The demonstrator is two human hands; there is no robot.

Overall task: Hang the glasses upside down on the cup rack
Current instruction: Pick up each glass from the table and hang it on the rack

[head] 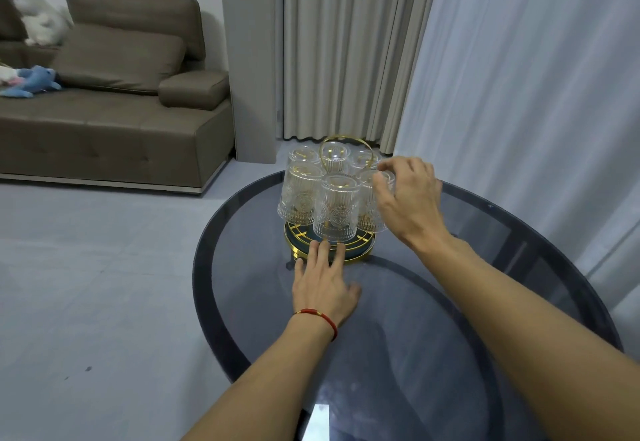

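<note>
1. Cup rack (360,256): gold wire, round, with a dark tray base and a gold loop handle (346,139) on top. It stands on the far part of a round dark glass table (485,302), centre of frame.
2. Contents: six clear ribbed glasses, all bottom-up on the rack. Front row of three: left glass (300,194), middle glass (336,206), right glass (370,205). Back row of three: back-left glass (303,155), back-centre glass (332,155) seen through the handle loop, back-right glass (363,160).
3. Right hand (412,201), right of centre: fingers curled around the top end of the right glass, thumb and forefinger bent toward its upturned base. Contact seems likely; whether the grip is firm, cannot tell. The palm covers that glass's right side.
4. Left hand (323,279), just below centre: flat, palm down on the table, fingers straight and close together. The fingertips reach the near rim of the rack's tray, directly under the middle glass. It holds nothing.
5. A red cord bracelet (320,316) sits on the left wrist.
6. Count: six glasses, one rack, two hands.
7. Surroundings: brown sofa (114,108) upper left with a blue plush toy (33,82) and a white plush toy (41,21); grey curtains (346,45) behind the table.
</note>
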